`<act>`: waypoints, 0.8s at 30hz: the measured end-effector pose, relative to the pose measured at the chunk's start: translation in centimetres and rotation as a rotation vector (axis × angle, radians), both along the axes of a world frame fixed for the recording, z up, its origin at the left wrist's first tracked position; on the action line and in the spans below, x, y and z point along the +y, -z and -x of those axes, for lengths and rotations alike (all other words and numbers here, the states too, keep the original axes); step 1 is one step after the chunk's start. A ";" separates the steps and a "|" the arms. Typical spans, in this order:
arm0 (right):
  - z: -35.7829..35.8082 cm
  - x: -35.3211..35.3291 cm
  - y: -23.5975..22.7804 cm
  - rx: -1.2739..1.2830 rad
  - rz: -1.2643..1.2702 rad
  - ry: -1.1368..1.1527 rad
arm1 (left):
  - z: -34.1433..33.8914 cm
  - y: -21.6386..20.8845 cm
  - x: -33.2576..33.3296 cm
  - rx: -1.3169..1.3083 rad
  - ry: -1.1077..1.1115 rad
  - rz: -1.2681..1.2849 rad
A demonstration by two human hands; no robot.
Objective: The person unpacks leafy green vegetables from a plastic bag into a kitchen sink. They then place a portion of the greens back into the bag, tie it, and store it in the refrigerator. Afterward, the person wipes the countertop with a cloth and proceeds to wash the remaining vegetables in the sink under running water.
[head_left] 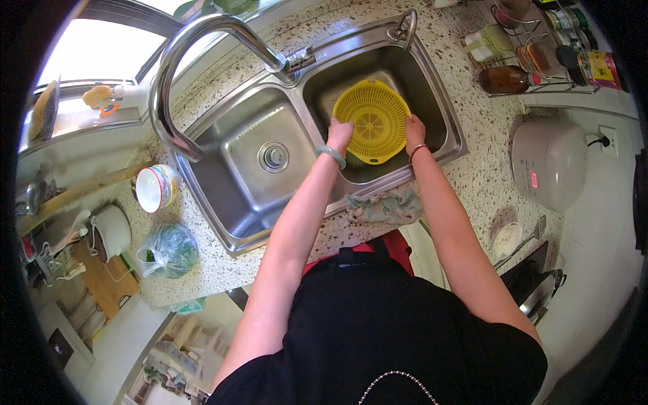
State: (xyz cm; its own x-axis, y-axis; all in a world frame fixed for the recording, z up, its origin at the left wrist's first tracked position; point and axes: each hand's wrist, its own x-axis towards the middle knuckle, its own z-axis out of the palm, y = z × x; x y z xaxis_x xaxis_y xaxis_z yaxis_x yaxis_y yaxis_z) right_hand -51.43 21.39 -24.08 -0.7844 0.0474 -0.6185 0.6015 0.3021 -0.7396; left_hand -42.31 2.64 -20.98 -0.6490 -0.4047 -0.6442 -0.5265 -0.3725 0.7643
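A yellow plastic colander is held over the right basin of a double steel sink. My left hand grips its left rim, the thumb lying over the edge. On the opposite side, my right hand is closed on the rim as well. Nothing shows inside the colander but its slotted bottom and walls. Its underside is hidden, so I cannot tell whether it touches the basin floor.
A chrome faucet arches over the left basin. Left on the counter are stacked bowls and a plastic bag of greens. A cloth lies at the sink's front edge. Rightward stand a rice cooker and a spice rack.
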 end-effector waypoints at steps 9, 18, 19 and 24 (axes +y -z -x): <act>0.4 -0.3 2.8 0.041 0.098 0.157 | -0.8 3.2 1.0 -0.116 -0.012 0.046; -0.3 -2.1 -3.2 0.175 -0.010 0.036 | -3.6 -5.1 0.1 0.030 -0.034 -0.009; -0.9 -2.8 -5.2 0.222 0.022 0.017 | -4.4 -6.8 -0.4 0.060 -0.031 -0.031; -7.7 -9.9 -13.9 0.101 0.470 -0.062 | -10.5 -12.8 -3.7 0.226 -0.113 -0.142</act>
